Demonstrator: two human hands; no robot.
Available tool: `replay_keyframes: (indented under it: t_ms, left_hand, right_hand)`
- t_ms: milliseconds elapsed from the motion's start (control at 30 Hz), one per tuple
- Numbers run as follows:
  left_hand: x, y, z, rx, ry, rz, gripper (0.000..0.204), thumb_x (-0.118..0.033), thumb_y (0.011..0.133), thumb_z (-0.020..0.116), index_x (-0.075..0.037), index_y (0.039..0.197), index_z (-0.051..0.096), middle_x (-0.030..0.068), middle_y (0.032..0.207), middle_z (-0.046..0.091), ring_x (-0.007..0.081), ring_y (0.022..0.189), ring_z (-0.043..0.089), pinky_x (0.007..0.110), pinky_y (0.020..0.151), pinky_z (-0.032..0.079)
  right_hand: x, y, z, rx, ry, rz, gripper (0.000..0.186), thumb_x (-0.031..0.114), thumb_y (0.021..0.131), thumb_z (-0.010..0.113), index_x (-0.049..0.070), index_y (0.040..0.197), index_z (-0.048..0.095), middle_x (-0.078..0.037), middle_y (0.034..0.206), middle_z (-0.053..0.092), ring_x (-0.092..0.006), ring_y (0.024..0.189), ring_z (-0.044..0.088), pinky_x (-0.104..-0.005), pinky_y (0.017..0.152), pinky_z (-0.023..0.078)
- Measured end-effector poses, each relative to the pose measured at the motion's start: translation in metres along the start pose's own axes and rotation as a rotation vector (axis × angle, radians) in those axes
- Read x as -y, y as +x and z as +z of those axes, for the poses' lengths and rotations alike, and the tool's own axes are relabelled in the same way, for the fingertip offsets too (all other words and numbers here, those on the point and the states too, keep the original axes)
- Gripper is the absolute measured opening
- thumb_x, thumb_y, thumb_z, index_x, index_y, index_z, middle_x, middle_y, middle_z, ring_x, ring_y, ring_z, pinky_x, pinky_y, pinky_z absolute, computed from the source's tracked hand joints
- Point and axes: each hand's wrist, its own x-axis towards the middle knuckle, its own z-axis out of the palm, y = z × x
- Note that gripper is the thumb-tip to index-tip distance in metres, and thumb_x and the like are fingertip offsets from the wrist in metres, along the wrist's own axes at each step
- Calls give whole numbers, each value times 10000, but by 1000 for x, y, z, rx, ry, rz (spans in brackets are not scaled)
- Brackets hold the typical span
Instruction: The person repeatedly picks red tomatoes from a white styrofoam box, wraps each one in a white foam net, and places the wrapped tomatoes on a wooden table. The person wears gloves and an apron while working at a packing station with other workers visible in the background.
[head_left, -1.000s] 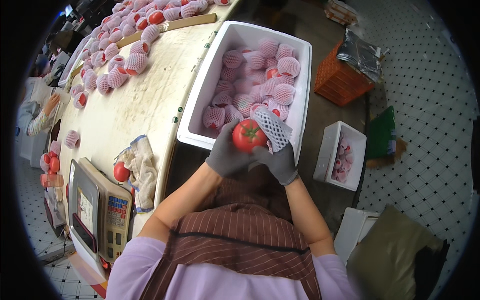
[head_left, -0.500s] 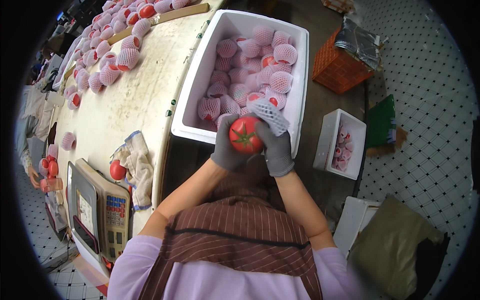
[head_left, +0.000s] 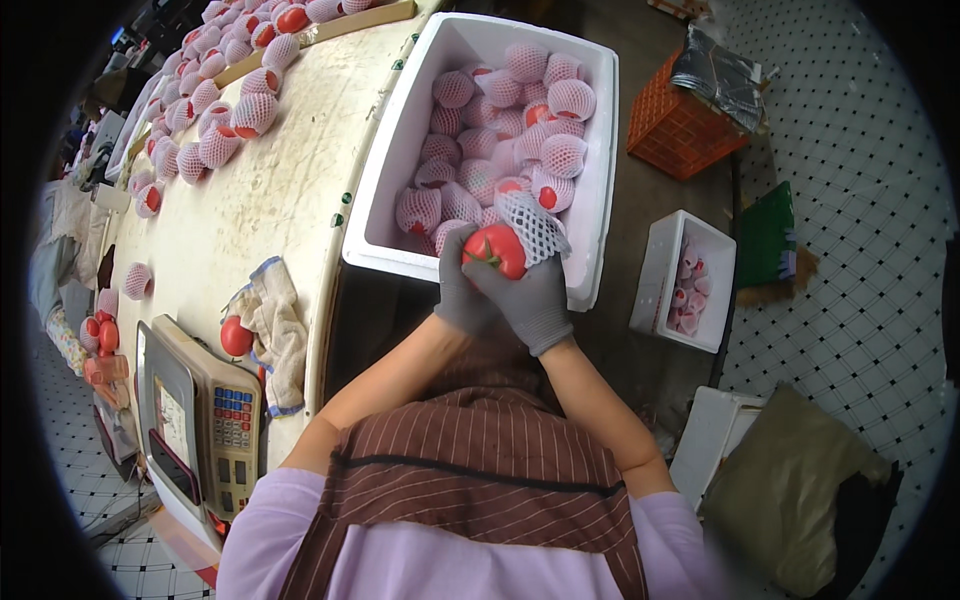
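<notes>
A red tomato (head_left: 503,247) with a green calyx is held between my two grey-gloved hands, over the near edge of a large white foam box (head_left: 395,258). My left hand (head_left: 460,293) is closed around the tomato's left side. My right hand (head_left: 532,302) grips a white foam net sleeve (head_left: 533,222), which sticks up past the tomato's right side, and its thumb reaches across the tomato's near face. Part of the sleeve is hidden by the hand. Inside the box lie several tomatoes in pink foam nets (head_left: 478,145).
Left stands a pale table (head_left: 300,180) with many netted tomatoes, a cloth (head_left: 277,330), a bare tomato (head_left: 236,337) and a scale (head_left: 205,420). A smaller foam box (head_left: 650,280) and an orange crate (head_left: 665,130) are right. A person's sleeve (head_left: 65,345) shows far left.
The tomato has tilted and moved slightly up in my hands. My right hand has shifted left, its thumb now across the tomato. The foam sleeve has moved a little left.
</notes>
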Motion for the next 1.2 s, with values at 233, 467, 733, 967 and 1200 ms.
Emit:
replay_keyframes:
  t_ms: [233, 467, 733, 967, 1200]
  left_hand:
    - [2, 2, -10, 113, -93, -19, 361, -386, 891, 435, -78, 1040, 548, 112, 997, 619, 240, 930, 604, 371, 884, 489]
    - [4, 5, -13, -175, 381, 142, 336, -374, 922, 458, -94, 1088, 540, 108, 1055, 630, 248, 963, 613, 391, 907, 496]
    - [-15, -3, 15, 129, 394, -292, 807, -722, 879, 255, -60, 1291, 466, 128, 1203, 579, 258, 1073, 587, 382, 903, 501]
    - [-11, 4, -1, 228, 1362, 123, 648, -155, 750, 716, -33, 1321, 435, 94, 1265, 547, 218, 1217, 486, 320, 1054, 359]
    - [-23, 10, 45, -135, 865, 68, 84, -79, 885, 594, -36, 927, 535, -12, 815, 506, 76, 731, 495, 212, 672, 430]
  right_hand:
    - [6, 3, -1, 40, -15, 100, 690, 270, 606, 830, -18, 1162, 540, -158, 1062, 588, -272, 979, 591, -355, 891, 479]
    - [-17, 15, -19, 123, 203, -105, 766, 272, 617, 837, 6, 1254, 505, -165, 1220, 538, -295, 1140, 522, -363, 998, 401]
    - [-15, 1, -38, 132, 41, -240, 698, 375, 725, 773, 37, 1272, 501, -133, 1199, 567, -282, 1091, 559, -390, 951, 447]
    - [-5, 1, -37, 163, 1404, 589, 651, 543, 888, 532, 62, 1317, 438, -116, 1267, 522, -263, 1139, 533, -414, 975, 451]
    - [-14, 8, -61, 131, 1241, 561, 735, 628, 868, 482, 86, 1357, 395, -121, 1349, 450, -271, 1208, 472, -433, 1007, 409]
